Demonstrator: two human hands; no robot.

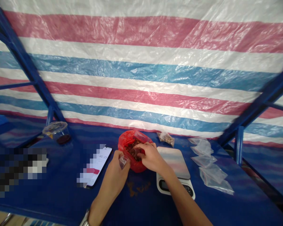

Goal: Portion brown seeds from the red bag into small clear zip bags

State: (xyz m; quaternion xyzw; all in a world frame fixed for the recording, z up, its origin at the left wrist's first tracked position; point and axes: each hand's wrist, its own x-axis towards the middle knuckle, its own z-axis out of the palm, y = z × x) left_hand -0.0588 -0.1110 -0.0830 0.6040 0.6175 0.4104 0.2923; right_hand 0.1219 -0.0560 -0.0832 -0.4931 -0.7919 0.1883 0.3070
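My left hand (119, 166) pinches a small clear plastic bag (123, 161) at the near left rim of a red plastic bag (125, 140). Small dried brown pieces (131, 147) fill the open red bag; their kind is too small to make out. Reaching in from the right, my right hand (149, 154) has its thumb and forefinger curved and apart over the pieces. Its other fingers are partly hidden. Under my right forearm stands a white kitchen scale (175, 161) with a shiny flat plate.
Several clear zip bags (208, 163) lie spread at the right. A filled clear packet (166, 138) rests behind the scale. On the left are a phone (100, 164) and a clear plastic tub (58, 131). Blue metal posts and a striped sheet (141, 94) bound the blue table.
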